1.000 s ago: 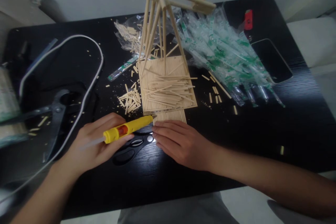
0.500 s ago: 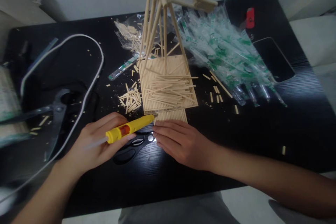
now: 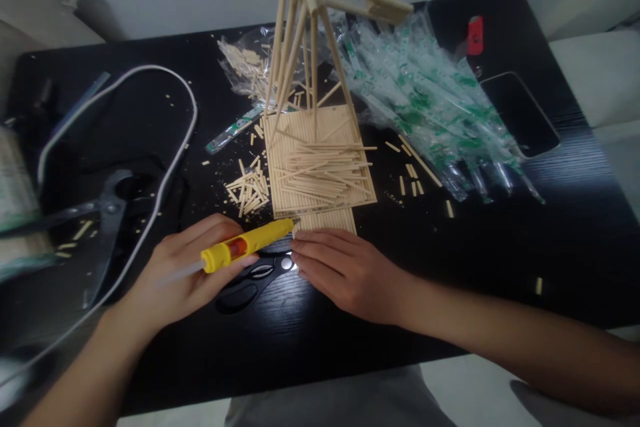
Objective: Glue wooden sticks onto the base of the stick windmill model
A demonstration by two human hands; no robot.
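Note:
My left hand [image 3: 193,270] is closed around a yellow hot glue gun [image 3: 250,243] with a glue stick out of its back end. The gun's nozzle reaches the left edge of a small panel of wooden sticks [image 3: 330,219]. Over that panel's near edge lies my right hand [image 3: 345,267], fingers together and stretched out; whether something is under the fingertips is hidden. Black scissors [image 3: 250,283] rest on the table between the hands. Beyond, a larger stick panel [image 3: 285,197] carries a heap of thin sticks [image 3: 325,170] and the legs of a tall stick frame [image 3: 293,47].
Cut stick pieces [image 3: 250,190] lie left of the panel. Plastic chopstick wrappers [image 3: 415,87], a phone [image 3: 520,113] and a red object [image 3: 475,35] are at the right. Pliers [image 3: 111,213] and a white cable [image 3: 173,173] lie at the left.

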